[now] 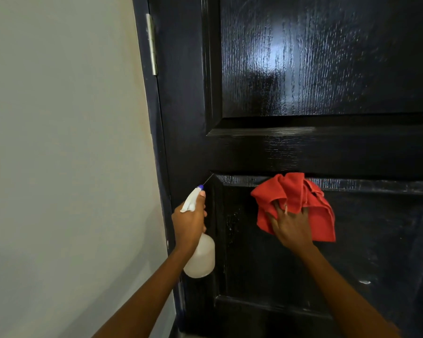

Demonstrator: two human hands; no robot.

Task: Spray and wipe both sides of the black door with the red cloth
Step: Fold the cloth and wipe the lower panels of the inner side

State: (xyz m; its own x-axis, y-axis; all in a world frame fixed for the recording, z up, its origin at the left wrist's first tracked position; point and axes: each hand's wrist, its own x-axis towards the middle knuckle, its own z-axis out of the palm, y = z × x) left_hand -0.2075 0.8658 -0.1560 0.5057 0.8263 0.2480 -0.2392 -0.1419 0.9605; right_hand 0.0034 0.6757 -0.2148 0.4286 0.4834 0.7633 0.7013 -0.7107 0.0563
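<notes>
one crumpled red cloth is pressed by the right hand, fingers spread, against the glossy black panelled door; a translucent white spray bottle is gripped by the left hand.

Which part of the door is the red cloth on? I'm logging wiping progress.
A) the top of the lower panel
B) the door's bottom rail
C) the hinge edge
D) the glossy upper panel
A: the right hand presses the red cloth against the lower panel's top edge, below the middle rail of the black door.
</notes>
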